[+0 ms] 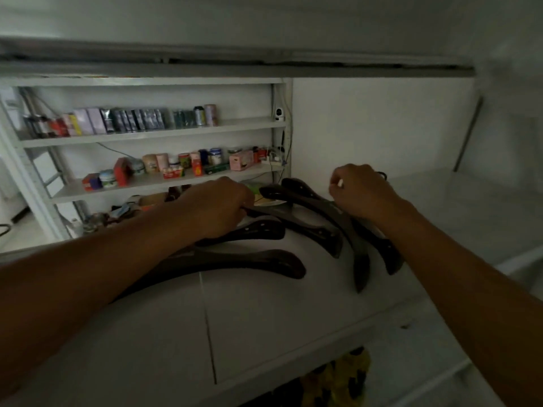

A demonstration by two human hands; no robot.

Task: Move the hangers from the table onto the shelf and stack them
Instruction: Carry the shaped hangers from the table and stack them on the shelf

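Both your forearms stretch forward, well apart at the elbows and closing in toward the hands, over a white surface (264, 318) with a thin seam running front to back. Under its front edge hangs a yellow and dark patterned cloth (349, 374).

Your left hand (219, 205) lies knuckles up, its fingers (242, 207) clenched down round the left end of one of the hangers (320, 218). Your right hand (363, 190) shows its back to you, wrist bent a little, fingers (335, 186) curled in over the middle of the pile. The back of the hand hides the grip, so you cannot tell whether it clamps anything or only rests there.

The hangers lie flat on the white surface between your 2 hands. They are dark brown, broad-shouldered and glossy, about 5 in the dim light, and they overlap in a loose fan, not a squared stack. The nearest hanger (249, 259) arcs out from under your left forearm, apart from the rest at its right tip. The farther ones cross each other under your right hand, their right ends splayed toward you. A dark hook (382, 174) peeks out just beyond your right knuckles.

Behind them stands a plain white panel (382, 127). To its left is a white rack (147, 136) with 2 boards, boxes (97, 120) on the upper, jars (151, 163) on the lower, and a small white camera (279, 113) at the upper board's right end
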